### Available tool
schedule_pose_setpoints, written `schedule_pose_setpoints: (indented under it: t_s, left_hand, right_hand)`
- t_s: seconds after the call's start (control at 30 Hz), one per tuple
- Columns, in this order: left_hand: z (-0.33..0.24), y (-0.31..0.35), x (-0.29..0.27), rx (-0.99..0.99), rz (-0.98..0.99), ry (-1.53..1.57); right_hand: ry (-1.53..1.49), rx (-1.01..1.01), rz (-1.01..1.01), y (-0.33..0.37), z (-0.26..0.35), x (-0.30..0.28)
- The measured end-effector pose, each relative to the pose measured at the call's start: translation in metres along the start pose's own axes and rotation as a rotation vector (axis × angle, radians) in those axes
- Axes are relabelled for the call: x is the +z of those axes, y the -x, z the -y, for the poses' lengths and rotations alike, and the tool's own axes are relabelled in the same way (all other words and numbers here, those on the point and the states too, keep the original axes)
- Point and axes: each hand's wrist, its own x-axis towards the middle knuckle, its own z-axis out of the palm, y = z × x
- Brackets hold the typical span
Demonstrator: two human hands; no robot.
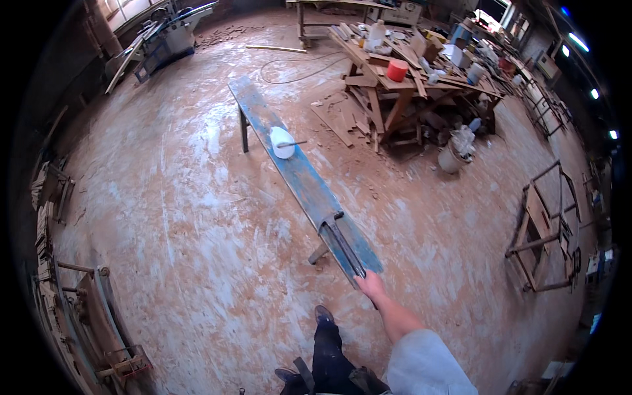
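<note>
My right hand (370, 284) is closed around the near end of a long dark bar clamp (347, 247). The clamp lies along the near part of a narrow blue bench (306, 187), and its crosswise head points away from me. Farther up the same bench rests a white plastic container (282, 143), with a thin dark stick (292, 143) reaching across it to the right. What the container holds cannot be made out. No part of my left hand shows.
A cluttered wooden worktable (395, 105) stands at the far right, with a red tub (397, 70) on it. Beside it is a bucket (451, 159). Wooden frames (546, 230) lean at the right, a machine (164, 39) stands far left, and a cable (296, 79) crosses the floor.
</note>
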Motion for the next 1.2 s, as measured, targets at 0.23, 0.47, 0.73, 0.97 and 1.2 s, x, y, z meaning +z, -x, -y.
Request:
schedule_pose_setpoints:
  t_s: [0.23, 0.47, 0.73, 0.97, 1.2]
  left_hand:
    - [-0.04, -0.015, -0.01, 0.151, -0.163, -0.038]
    - [-0.023, -0.093, -0.013, -0.041, -0.049, 0.168]
    - [-0.049, -0.152, -0.098, 0.114, 0.006, 0.157]
    - [0.031, -0.19, -0.161, 0.037, -0.323, 0.666]
    - [0.062, -0.182, -0.207, -0.23, -0.111, 1.746]
  right_hand:
    - [0.265, 0.093, 0.021, -0.059, -0.02, 0.014]
    - [0.109, -0.049, 0.084, -0.026, -0.008, 0.015]
    - [-0.417, 0.286, 0.402, 0.07, 0.104, 0.07]
    - [-0.292, 0.258, 0.695, 0.106, 0.238, 0.148]
    - [-0.116, 0.155, 0.863, 0.083, 0.367, 0.214]
